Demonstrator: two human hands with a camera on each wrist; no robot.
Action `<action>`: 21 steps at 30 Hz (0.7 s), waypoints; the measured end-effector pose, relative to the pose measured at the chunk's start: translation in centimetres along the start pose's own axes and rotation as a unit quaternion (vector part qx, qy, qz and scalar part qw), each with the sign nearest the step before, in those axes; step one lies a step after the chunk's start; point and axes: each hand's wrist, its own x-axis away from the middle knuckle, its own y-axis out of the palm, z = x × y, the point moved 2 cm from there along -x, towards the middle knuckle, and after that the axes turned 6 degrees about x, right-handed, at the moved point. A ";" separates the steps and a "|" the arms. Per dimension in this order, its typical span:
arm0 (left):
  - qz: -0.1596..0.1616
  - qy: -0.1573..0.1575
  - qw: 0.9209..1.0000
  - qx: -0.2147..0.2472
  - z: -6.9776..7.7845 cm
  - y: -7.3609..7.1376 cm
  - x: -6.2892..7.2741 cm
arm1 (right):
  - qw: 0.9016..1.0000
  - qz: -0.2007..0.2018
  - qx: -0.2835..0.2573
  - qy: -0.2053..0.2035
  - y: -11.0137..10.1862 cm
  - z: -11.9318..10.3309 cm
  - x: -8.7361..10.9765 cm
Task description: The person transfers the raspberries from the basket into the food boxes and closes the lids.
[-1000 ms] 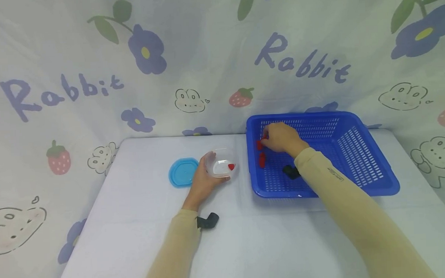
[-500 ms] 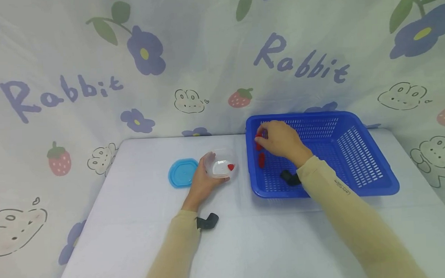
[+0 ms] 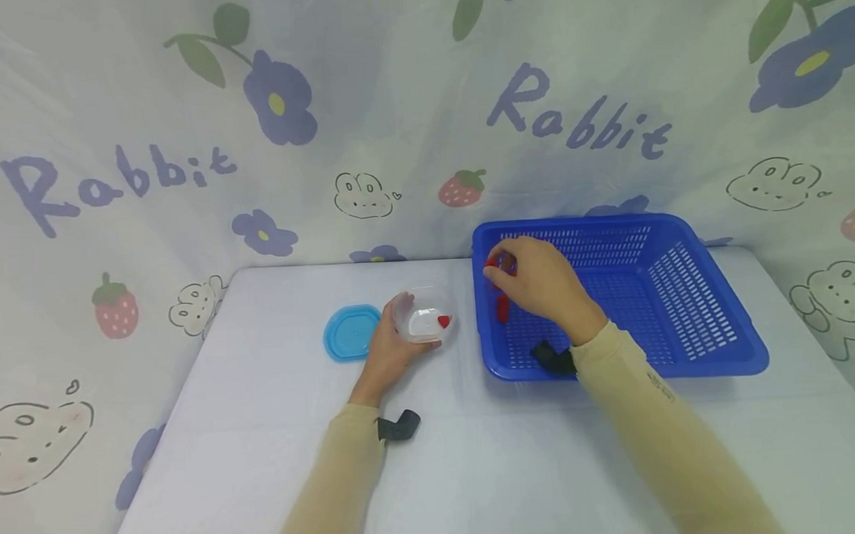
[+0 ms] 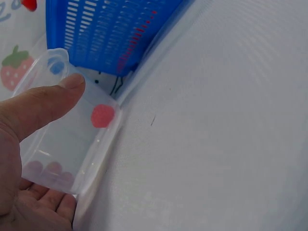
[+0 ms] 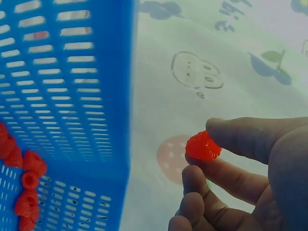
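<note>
We locate the raspberry point(image 5: 203, 146) first: the right hand point(image 3: 544, 282) pinches it between thumb and index finger, and the remaining fingers curl loosely below without contacting it. In the head view, we read its position as at the left end of the blue basket point(image 3: 697, 301); its exact height relative to the rim we cannot tell.

The governing relation is the offset from this pinch to the clear cup point(image 3: 422, 325). From the right fingertips, we see the cup lie to the left and somewhat nearer to the person, with the basket's left wall between. The cup's mouth faces upward. The piece is roundish, so we identify no definite long axis and judge that its rotation matters little.

The left hand point(image 3: 389, 351) is the nearer one to the cup: we note its thumb and fingers spread around opposite sides, gripping the wall. Inside the cup, we count one red piece point(image 3: 444, 321), low on the right side. The light-blue lid point(image 3: 350, 333) lies flat just left of that hand. More red pieces point(image 5: 30, 192) lie within the basket.
</note>
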 end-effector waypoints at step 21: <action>0.000 -0.012 1.000 -0.001 0.3 0.0 0.2 | 0.995 0.061 -0.077 -0.004 1.2 -2.3 2.6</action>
